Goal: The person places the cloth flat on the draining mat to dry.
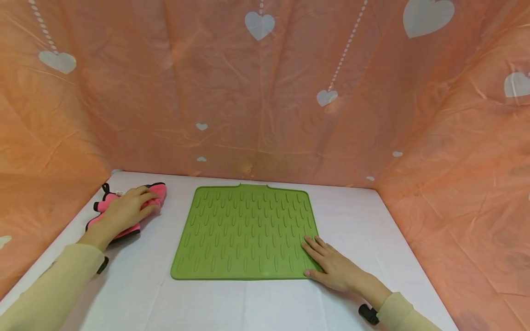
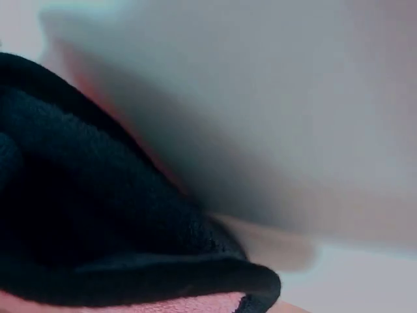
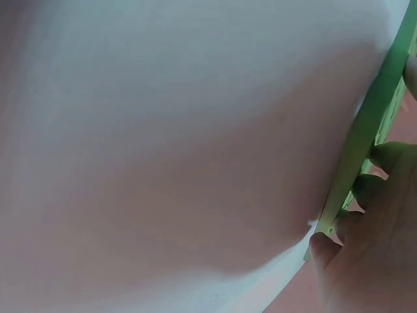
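Note:
At the left of the table, in the head view, my left hand (image 1: pixel 128 209) grips a pink cloth (image 1: pixel 159 191) with black edging, its fingers bent over the bunched fabric. The hand hides part of the cloth. The left wrist view shows the cloth's dark fuzzy side (image 2: pixel 98 182) up close. A green silicone mat (image 1: pixel 244 230) with raised oblong ridges lies flat in the middle. My right hand (image 1: pixel 337 269) rests on its near right corner with the fingers spread. In the right wrist view, the fingertips lie along the mat's edge (image 3: pixel 365 130).
A white cloth (image 1: pixel 198 303) covers the table. Orange curtains (image 1: pixel 265 115) with pale hearts stand behind the table and along both sides. The pink cloth lies near the left curtain. Dark wrist cameras (image 1: pixel 368 314) sit at both cuffs.

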### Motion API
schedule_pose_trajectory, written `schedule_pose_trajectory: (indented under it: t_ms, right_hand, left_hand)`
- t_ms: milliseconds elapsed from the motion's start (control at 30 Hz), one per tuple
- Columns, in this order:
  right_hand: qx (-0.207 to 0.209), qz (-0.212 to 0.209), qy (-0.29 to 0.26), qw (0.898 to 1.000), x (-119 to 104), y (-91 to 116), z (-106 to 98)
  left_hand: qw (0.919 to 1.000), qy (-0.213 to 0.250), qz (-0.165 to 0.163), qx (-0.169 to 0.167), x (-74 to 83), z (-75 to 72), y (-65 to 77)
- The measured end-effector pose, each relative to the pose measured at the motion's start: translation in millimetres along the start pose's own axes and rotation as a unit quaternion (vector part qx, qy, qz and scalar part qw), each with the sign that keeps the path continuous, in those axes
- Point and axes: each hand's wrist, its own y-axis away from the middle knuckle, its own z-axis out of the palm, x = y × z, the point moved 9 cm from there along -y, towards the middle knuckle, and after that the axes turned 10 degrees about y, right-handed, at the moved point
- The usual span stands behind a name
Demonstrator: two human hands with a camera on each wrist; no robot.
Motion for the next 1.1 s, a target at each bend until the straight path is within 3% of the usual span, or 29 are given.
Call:
schedule_pose_trajectory:
  t_ms: [300, 600, 867, 1100]
  right_hand:
    - [0.003, -0.001, 0.001, 1.0, -0.1, 0.3, 1.3]
    - [0.001, 0.004, -0.004, 1.0, 1.6, 0.9, 3.0]
    - [0.001, 0.004, -0.007, 1.0, 0.7, 1.6, 0.8]
    - [-0.005, 0.002, -0.009, 1.0, 0.3, 0.5, 1.1]
  left_hand:
    - [0.9965, 0.014, 0.035, 0.074, 24.4, -28.0, -7.5]
    - [0.9845, 0.047, 0.107, 0.131, 74.7, -47.9, -17.8]
    - [0.9653, 0.084, 0.19, 0.158, 133.1, -41.3, -30.9]
    - [0.9522, 0.081, 0.262, 0.135, 188.0, -18.0, -35.9]
